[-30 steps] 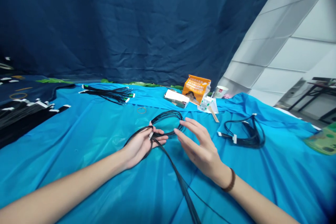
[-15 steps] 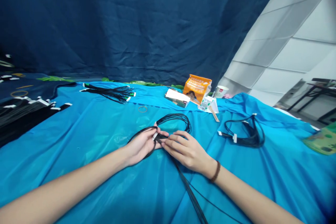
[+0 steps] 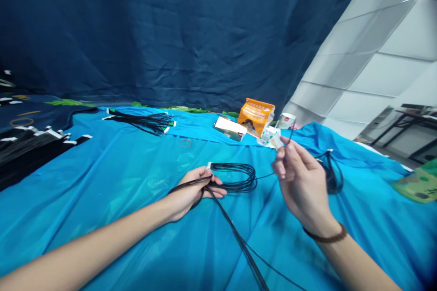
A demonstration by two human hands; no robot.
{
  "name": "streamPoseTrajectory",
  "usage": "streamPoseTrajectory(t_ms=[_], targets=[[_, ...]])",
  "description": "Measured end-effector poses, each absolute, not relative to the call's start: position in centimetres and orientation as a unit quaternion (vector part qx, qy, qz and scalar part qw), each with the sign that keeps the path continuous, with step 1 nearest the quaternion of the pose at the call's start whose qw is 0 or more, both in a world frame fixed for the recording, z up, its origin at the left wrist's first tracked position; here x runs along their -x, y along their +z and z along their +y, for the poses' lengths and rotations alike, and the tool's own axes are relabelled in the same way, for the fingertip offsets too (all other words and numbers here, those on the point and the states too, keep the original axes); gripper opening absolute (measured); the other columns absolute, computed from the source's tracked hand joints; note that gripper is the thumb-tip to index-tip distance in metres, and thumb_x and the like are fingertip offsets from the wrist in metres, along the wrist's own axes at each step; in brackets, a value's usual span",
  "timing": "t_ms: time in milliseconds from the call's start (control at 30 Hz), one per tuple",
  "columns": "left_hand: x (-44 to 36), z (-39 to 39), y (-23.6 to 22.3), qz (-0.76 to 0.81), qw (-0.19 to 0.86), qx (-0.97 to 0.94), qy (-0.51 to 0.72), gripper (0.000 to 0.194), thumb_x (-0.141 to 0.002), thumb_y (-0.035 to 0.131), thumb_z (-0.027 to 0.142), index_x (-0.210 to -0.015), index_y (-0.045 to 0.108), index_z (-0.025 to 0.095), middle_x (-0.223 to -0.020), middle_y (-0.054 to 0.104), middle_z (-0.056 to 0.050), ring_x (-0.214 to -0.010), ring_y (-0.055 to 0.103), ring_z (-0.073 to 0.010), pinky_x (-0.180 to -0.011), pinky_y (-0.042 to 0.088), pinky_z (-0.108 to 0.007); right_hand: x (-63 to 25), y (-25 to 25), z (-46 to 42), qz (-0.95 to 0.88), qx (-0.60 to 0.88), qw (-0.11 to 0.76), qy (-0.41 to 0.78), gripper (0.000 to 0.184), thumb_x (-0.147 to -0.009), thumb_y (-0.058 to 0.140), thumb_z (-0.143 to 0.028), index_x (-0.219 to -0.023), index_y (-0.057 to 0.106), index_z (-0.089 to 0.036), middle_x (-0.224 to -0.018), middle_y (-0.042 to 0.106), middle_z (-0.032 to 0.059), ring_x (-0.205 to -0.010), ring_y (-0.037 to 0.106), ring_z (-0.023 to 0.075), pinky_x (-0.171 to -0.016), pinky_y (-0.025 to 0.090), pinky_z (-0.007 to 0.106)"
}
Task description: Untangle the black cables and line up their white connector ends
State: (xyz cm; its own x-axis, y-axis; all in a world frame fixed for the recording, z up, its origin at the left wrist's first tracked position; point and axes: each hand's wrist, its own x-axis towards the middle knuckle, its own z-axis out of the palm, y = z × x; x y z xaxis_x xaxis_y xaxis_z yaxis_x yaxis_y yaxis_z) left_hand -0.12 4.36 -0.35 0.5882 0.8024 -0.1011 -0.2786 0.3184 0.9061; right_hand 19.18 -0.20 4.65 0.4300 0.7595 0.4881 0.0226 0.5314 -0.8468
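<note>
Blue cloth point(image 3: 136, 204), black cable coil point(image 3: 239, 186) at centre: fingers of your left hand point(image 3: 191, 188) clasp its left end, while your right hand point(image 3: 305, 182), now moved off rightward, pinches one strand point(image 3: 264, 176), seemingly singled out.

Bare hands point(image 3: 303, 186) and forearms point(image 3: 99, 248), a dark brown band point(image 3: 327, 239) around the right wrist point(image 3: 321, 224)

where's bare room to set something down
Bare blue cloth lies between the left arm and dark cable pile, and between the right arm and green-yellow item. Crowded: mid-cloth, with the black coil; behind it, orange bag, box, cup.
</note>
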Motion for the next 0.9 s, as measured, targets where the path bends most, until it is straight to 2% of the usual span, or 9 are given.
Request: streamPoseTrajectory(t_ms=[67, 133, 233, 300, 433, 600, 900], targets=[[0.0, 4.3, -0.4, 0.295, 0.740, -0.486, 0.359, 0.026, -0.076, 0.053, 0.038, -0.076, 0.054, 0.012, -0.077, 0.063, -0.008, -0.070, 0.064, -0.0195, -0.070, 0.048, -0.035, -19.1, 4.6, -0.5, -0.519, 0.459, 0.705, 0.153, 0.015, -0.078, 0.057, -0.030, -0.088, 0.063, -0.020, -0.062, 0.051, -0.0016, -0.044, 0.039, 0.0062, -0.039, 0.032, 0.021], [-0.1, 4.3, -0.4, 0.308, 0.719, -0.502, 0.369, 0.029, -0.075, 0.053, 0.041, -0.075, 0.053, 0.012, -0.077, 0.063, -0.008, -0.069, 0.064, -0.0194, -0.067, 0.048, -0.034, -18.4, 4.0, -1.1, -0.619, 0.489, 0.610, 0.068, 0.010, -0.078, 0.058, -0.026, -0.076, 0.063, -0.018, -0.059, 0.052, -0.0007, -0.048, 0.042, 0.0084, -0.044, 0.033, 0.023], [-0.1, 4.2, -0.6, 0.310, 0.700, -0.518, 0.381, 0.028, -0.073, 0.056, 0.040, -0.075, 0.055, 0.012, -0.074, 0.063, -0.005, -0.068, 0.064, -0.0187, -0.068, 0.048, -0.032, -17.0, 3.1, -1.8, -0.746, 0.462, 0.479, -0.008, 0.016, -0.081, 0.052, -0.019, -0.069, 0.060, -0.016, -0.055, 0.049, -0.0005, -0.051, 0.042, 0.0096, -0.048, 0.033, 0.024], [-0.1, 4.2, -0.7, 0.299, 0.696, -0.528, 0.385, 0.027, -0.071, 0.058, 0.040, -0.074, 0.056, 0.013, -0.072, 0.064, -0.004, -0.068, 0.063, -0.0180, -0.069, 0.048, -0.032, -16.3, 2.6, -2.2, -0.776, 0.438, 0.448, -0.066, 0.017, -0.082, 0.048, -0.016, -0.070, 0.059, -0.016, -0.054, 0.047, -0.0002, -0.050, 0.040, 0.0101, -0.048, 0.031, 0.025], [-0.1, 4.2, -0.7, 0.299, 0.684, -0.540, 0.389, 0.027, -0.068, 0.061, 0.040, -0.072, 0.058, 0.013, -0.069, 0.064, -0.002, -0.066, 0.061, -0.0161, -0.067, 0.047, -0.028, -16.2, 2.2, -2.7, -0.788, 0.390, 0.441, -0.184, 0.007, -0.077, 0.054, -0.014, -0.076, 0.060, -0.016, -0.054, 0.049, 0.0006, -0.052, 0.040, 0.0117, -0.049, 0.031, 0.026], [-0.1, 4.1, -0.4, 0.315, 0.653, -0.560, 0.401, 0.028, -0.065, 0.062, 0.042, -0.070, 0.059, 0.014, -0.068, 0.062, -0.002, -0.065, 0.059, -0.0151, -0.065, 0.045, -0.026, -16.0, 1.8, -2.5, -0.800, 0.406, 0.411, -0.163, 0.010, -0.079, 0.051, -0.013, -0.073, 0.058, -0.016, -0.055, 0.051, 0.0017, -0.053, 0.037, 0.0121, -0.050, 0.030, 0.027], [-0.1, 4.0, -0.1, 0.317, 0.624, -0.588, 0.405, 0.033, -0.060, 0.064, 0.046, -0.066, 0.060, 0.015, -0.064, 0.059, 0.000, -0.063, 0.056, -0.0139, -0.062, 0.043, -0.023, -15.7, 1.8, -2.2, -0.795, 0.428, 0.420, -0.095, 0.013, -0.082, 0.049, -0.014, -0.072, 0.058, -0.014, -0.057, 0.050, 0.0016, -0.054, 0.036, 0.0117, -0.053, 0.029, 0.028]])
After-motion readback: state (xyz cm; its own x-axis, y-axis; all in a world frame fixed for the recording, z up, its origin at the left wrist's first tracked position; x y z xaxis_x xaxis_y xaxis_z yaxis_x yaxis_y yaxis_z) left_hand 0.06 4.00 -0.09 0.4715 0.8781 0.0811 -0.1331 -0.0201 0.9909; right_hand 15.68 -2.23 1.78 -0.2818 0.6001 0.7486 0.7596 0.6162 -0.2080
